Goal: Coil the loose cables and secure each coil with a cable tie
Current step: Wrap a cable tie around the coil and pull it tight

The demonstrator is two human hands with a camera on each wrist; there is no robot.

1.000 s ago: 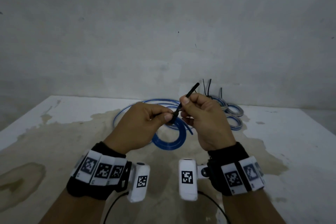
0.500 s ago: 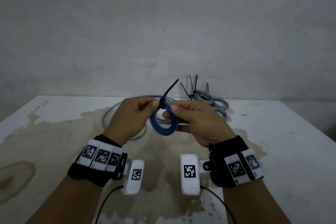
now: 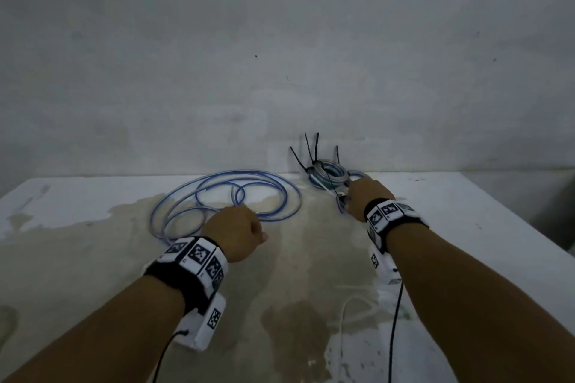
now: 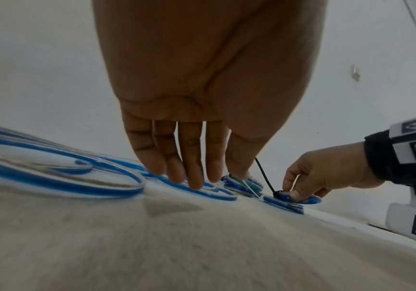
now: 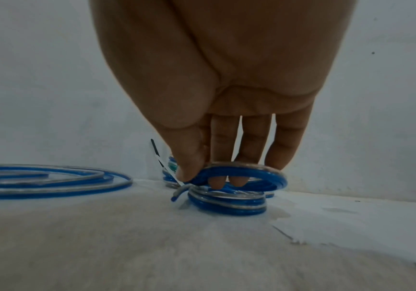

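My right hand (image 5: 201, 177) pinches a small tied blue coil (image 5: 246, 172) between thumb and fingers. It holds the coil on top of another tied coil (image 5: 226, 204) lying on the table. The coil's black cable tie (image 4: 264, 177) sticks up beside the thumb. In the head view this right hand (image 3: 357, 199) is at the pile of tied coils (image 3: 326, 172) by the back wall. My left hand (image 4: 191, 177) points straight fingers down onto the loose blue cable (image 3: 233, 193), which sprawls in wide loops at the table's middle back. It holds nothing.
The white table (image 3: 466, 227) has a large brownish stain across its middle and front. A grey wall stands right behind the coils. Black tie tails (image 3: 311, 149) stick up from the pile. Wrist camera leads hang near the front edge.
The hands have parted. My right hand carried the tied coil to the back right pile. My left hand let go of it and dropped to the loose cable.
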